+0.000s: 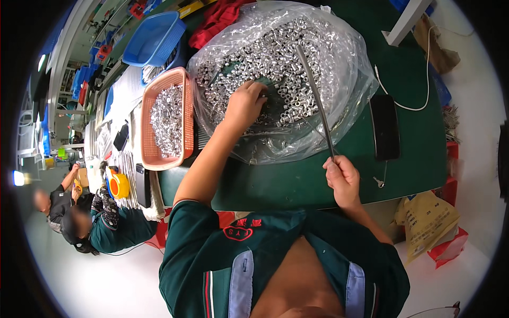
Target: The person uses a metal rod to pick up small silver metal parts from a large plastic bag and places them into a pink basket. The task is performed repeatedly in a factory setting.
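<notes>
Head view: right hand (343, 181) grips a slim grey rod (317, 95), left hand (245, 106) half-curled among shiny silver tubes (286, 63).

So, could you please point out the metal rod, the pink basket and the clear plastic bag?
Metal rod (319, 102), head view: middle of its shaft.
Pink basket (188, 116), head view: its right wall.
Clear plastic bag (351, 71), head view: its bare right side.

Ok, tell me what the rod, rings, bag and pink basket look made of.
Rod: probably metal, grey with dull sheen. Rings: likely metal, shiny, glinting. Bag: clear plastic film, glossy, wrinkled. Pink basket: apparently moulded plastic, satin, regularly perforated.
</notes>
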### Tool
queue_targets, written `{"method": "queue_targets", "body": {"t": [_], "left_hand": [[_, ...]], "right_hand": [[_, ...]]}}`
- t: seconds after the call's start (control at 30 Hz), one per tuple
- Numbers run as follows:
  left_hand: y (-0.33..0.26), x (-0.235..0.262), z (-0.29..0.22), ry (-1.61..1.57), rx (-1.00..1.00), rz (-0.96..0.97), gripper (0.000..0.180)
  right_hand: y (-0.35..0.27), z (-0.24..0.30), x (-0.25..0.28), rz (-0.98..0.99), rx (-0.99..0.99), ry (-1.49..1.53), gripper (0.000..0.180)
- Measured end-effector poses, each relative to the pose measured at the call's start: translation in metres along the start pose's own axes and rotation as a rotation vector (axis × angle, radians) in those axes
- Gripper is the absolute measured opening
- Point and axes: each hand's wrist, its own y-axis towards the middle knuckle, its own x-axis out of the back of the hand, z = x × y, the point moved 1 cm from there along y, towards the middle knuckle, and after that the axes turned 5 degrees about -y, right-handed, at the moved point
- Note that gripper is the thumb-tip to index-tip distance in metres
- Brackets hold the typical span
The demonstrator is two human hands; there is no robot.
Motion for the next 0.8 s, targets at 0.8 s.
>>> {"method": "queue_targets", "body": {"t": [0.8], "left_hand": [[0.013, -0.001, 0.001, -0.278, 0.148, -0.044, 0.026]], "right_hand": [[0.002, 0.002, -0.001, -0.01, -0.002, -0.025, 0.018]]}}
